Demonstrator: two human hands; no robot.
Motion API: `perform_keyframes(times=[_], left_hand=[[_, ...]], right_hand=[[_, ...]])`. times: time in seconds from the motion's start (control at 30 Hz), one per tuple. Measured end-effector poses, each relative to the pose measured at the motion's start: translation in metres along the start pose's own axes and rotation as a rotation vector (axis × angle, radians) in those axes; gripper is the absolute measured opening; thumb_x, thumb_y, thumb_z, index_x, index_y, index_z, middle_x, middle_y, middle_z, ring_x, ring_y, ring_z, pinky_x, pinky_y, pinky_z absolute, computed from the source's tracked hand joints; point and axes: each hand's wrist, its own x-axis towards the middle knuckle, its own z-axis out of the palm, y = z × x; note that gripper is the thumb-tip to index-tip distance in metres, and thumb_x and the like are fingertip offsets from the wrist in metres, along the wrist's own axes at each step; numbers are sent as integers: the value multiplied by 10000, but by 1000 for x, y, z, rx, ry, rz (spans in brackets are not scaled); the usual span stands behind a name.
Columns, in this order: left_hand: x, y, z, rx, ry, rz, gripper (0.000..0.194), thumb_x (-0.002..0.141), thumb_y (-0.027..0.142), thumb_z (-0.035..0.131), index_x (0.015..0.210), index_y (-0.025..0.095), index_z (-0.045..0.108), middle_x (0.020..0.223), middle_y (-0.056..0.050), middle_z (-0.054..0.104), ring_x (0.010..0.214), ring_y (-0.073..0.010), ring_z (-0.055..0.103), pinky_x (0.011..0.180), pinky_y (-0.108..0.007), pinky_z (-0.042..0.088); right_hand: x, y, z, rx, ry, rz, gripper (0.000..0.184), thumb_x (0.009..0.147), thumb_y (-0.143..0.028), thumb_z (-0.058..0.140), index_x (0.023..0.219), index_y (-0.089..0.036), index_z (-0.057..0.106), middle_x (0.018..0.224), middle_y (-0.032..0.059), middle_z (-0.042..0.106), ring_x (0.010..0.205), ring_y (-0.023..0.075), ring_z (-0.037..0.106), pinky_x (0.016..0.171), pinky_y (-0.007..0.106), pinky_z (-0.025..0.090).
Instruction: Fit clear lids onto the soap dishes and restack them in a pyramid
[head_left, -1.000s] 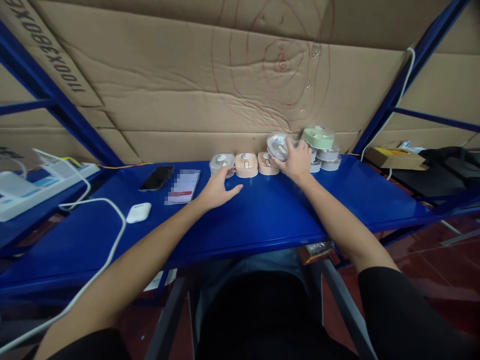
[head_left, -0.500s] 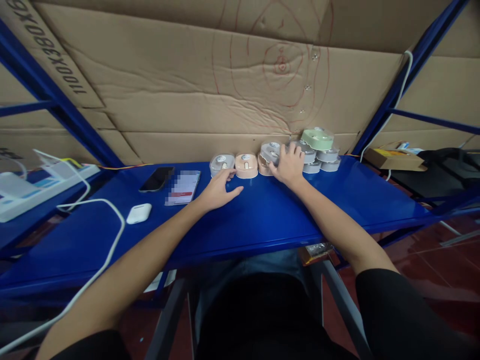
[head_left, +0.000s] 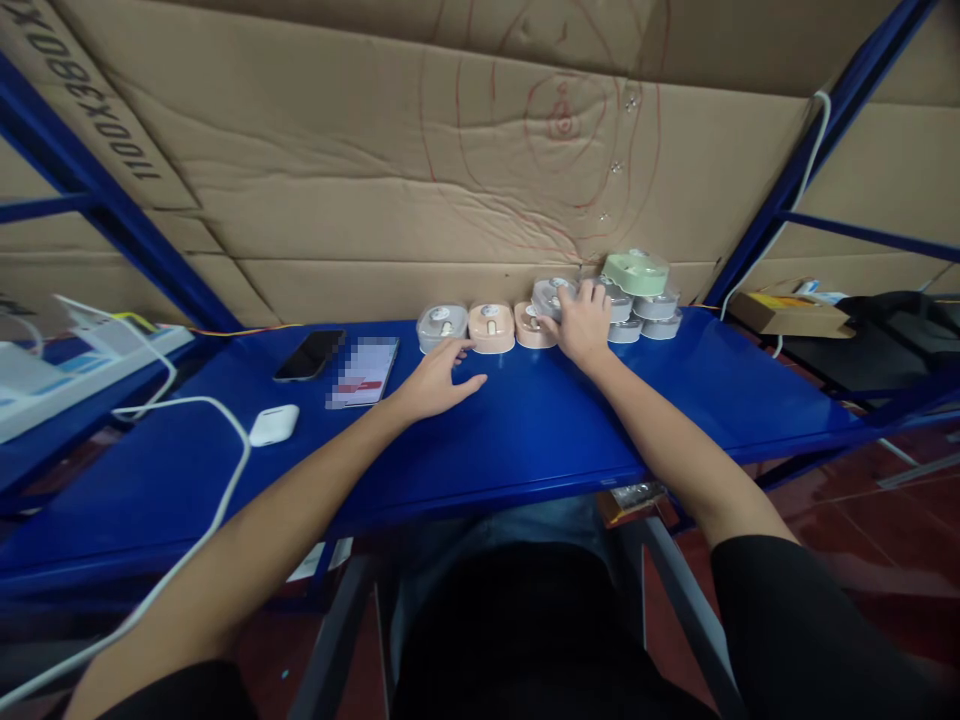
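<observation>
Small rounded cases line the back of a blue shelf [head_left: 525,430]: a clear grey case [head_left: 441,326], a peach case [head_left: 491,326] and another peach case [head_left: 529,327]. My right hand [head_left: 582,325] is closed over a clear grey case [head_left: 553,296] that sits on top of that second peach one. Just right of it stands a stack of grey cases [head_left: 651,315] topped by a green case [head_left: 635,272]. My left hand [head_left: 435,380] lies flat on the shelf with fingers apart, its fingertips touching the first grey case.
A black phone [head_left: 310,354], a lit phone [head_left: 363,370] and a white earbud case [head_left: 273,424] lie to the left. A white cable [head_left: 217,440] loops across the shelf from a power strip [head_left: 90,362]. Cardboard [head_left: 450,160] backs the shelf. A brown box [head_left: 787,312] sits at right.
My right hand brought the clear grey case down from a tilted, lifted position and set it on the second peach case. My left hand stayed in place.
</observation>
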Motion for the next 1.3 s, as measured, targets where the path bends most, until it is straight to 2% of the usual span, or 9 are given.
perform_keyframes(times=[0.33,0.57,0.63,0.73,0.9,1.0,1.1,1.2,1.3], left_hand=[[-1,3,-2,3,-7,3,555,955,482,719,1408,173,632,1381,-185,713,1190,-325,739,1100,-542,602],[0,0,0,-10,17,21,536,943,490,729,1380,188,653,1370,-180,720,1150,-324,750,1070,-547,618],[0,-1,1,-9,25,24,523,944,482,733,1376,199,653,1372,-173,722,1145,-318,752,1067,-538,620],[0,-2,1,-1,29,29,502,957,469,722,1375,200,649,1374,-172,722,1155,-314,749,1082,-535,613],[0,-1,0,17,36,52,483,974,465,690,1366,187,642,1355,-169,715,1175,-320,739,1082,-535,612],[0,-2,0,29,46,59,463,980,448,680,1356,182,641,1343,-168,714,1161,-319,738,1070,-536,616],[1,-3,1,26,57,63,431,981,416,685,1340,183,641,1347,-168,713,1171,-315,734,1079,-530,615],[2,-3,1,40,84,62,394,976,394,707,1316,204,644,1315,-147,728,1182,-316,732,1094,-535,609],[2,-2,0,51,107,68,377,968,365,717,1303,207,644,1300,-145,738,1186,-323,739,1103,-544,604]], right_hand=[[4,2,3,3,-13,27,566,1150,-549,492,1479,-113,641,1438,279,608,1275,422,572,1051,554,479],[2,-1,-5,117,40,23,626,1130,-536,470,1507,-57,614,1445,334,604,1302,493,567,1057,663,481],[-1,-9,-10,152,56,-42,634,1127,-537,451,1533,-72,597,1534,333,572,1364,502,545,1106,686,449],[-10,-26,-13,192,-6,-262,637,1109,-537,480,1568,-106,577,1725,282,463,1541,480,453,1233,670,378],[-24,-52,1,315,-194,-569,878,1069,-619,547,1711,-36,407,1840,269,318,1734,412,259,1392,596,237],[-28,-55,8,338,-288,-587,951,1059,-661,553,1710,15,398,1823,300,331,1722,434,296,1404,591,218],[-28,-54,7,356,-294,-576,947,1035,-656,600,1683,15,435,1794,304,392,1691,437,359,1393,589,242],[-26,-54,-4,396,-215,-564,765,1037,-598,603,1578,-58,564,1652,264,590,1562,415,516,1332,592,332],[-27,-56,-18,413,-138,-506,549,1068,-546,529,1355,-111,701,1367,227,744,1337,395,640,1213,564,441]])
